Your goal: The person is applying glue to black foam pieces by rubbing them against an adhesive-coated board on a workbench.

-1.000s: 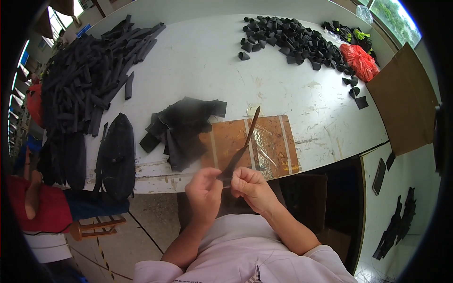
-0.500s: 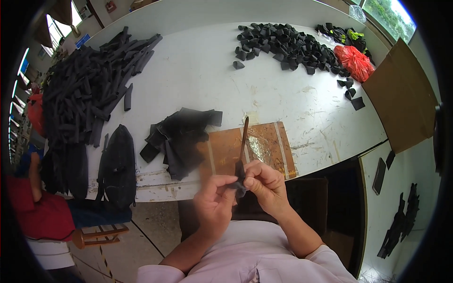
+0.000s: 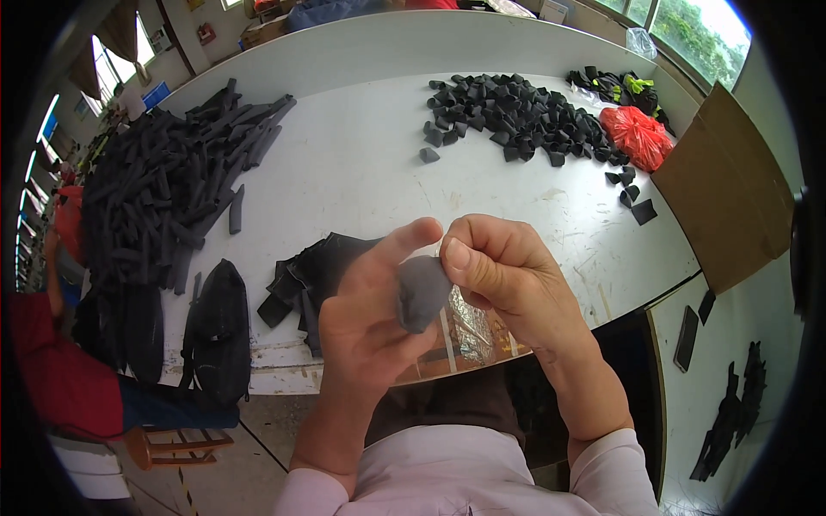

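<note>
A small dark grey fabric piece (image 3: 422, 294), rounded like a short sleeve or folded loop, is held up over the near edge of the table. My left hand (image 3: 370, 314) cradles it from the left, the fingers curled round its lower part and the thumb sticking up. The thumb and forefinger of my right hand (image 3: 508, 262) pinch its upper right edge. Just behind my left hand lies a loose stack of black fabric pieces (image 3: 318, 267), partly covered by that hand. A brown taped board (image 3: 473, 331) shows below and behind my hands.
Long dark strips (image 3: 163, 181) are heaped at the far left. Short curled black pieces (image 3: 516, 112) form a pile at the back right, beside a red plastic bag (image 3: 637, 138). A cardboard sheet (image 3: 731, 189) leans at the right. Black bags (image 3: 219, 331) lie at the left edge.
Both hands have risen from the near edge, bringing the fabric piece closer to view. The thin brown stick-like thing that stood up from the hands is no longer visible.
</note>
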`<state>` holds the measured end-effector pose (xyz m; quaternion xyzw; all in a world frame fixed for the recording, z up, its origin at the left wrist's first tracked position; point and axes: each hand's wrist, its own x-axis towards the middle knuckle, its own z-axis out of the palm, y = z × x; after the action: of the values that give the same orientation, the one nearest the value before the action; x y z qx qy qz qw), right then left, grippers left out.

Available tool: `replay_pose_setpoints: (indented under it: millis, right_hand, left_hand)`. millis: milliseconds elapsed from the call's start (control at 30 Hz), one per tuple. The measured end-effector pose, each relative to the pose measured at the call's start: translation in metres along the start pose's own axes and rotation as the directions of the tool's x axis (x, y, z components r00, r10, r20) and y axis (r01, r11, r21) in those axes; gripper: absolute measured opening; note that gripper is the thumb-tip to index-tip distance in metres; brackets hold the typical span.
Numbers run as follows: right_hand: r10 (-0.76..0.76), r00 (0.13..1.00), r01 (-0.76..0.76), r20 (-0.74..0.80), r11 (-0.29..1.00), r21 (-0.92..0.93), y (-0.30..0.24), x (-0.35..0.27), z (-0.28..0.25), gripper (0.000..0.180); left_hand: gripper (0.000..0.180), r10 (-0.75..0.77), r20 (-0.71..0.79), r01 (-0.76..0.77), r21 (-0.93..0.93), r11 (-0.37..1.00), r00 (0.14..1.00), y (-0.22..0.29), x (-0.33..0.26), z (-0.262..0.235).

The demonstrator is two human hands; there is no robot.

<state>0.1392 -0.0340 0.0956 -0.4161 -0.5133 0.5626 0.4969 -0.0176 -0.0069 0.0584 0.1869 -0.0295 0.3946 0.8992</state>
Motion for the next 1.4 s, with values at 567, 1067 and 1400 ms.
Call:
replay_pose_setpoints:
  millis: [567, 1067, 1400]
  right_hand:
    - [0.326, 0.941, -0.336, 0.094, 0.863, 0.377, 0.090, 0.024, -0.022, 0.027]
    - [0.180, 0.953, -0.273, 0.243, 0.859, 0.434, 0.119, 0.019, -0.031, 0.020]
    - [0.236, 0.964, -0.250, 0.125, 0.962, 0.111, 0.098, 0.033, -0.026, 0.027]
  left_hand:
    - [0.019, -0.075, -0.446, -0.216, -0.567, 0.795, 0.892, -0.017, 0.017, -0.078]
    - [0.021, 0.333, -0.307, -0.152, 0.489, 0.859, 0.892, -0.042, -0.010, -0.072]
    - [0.016, 0.035, -0.400, -0.135, -0.225, 0.965, 0.916, -0.028, 0.000, -0.091]
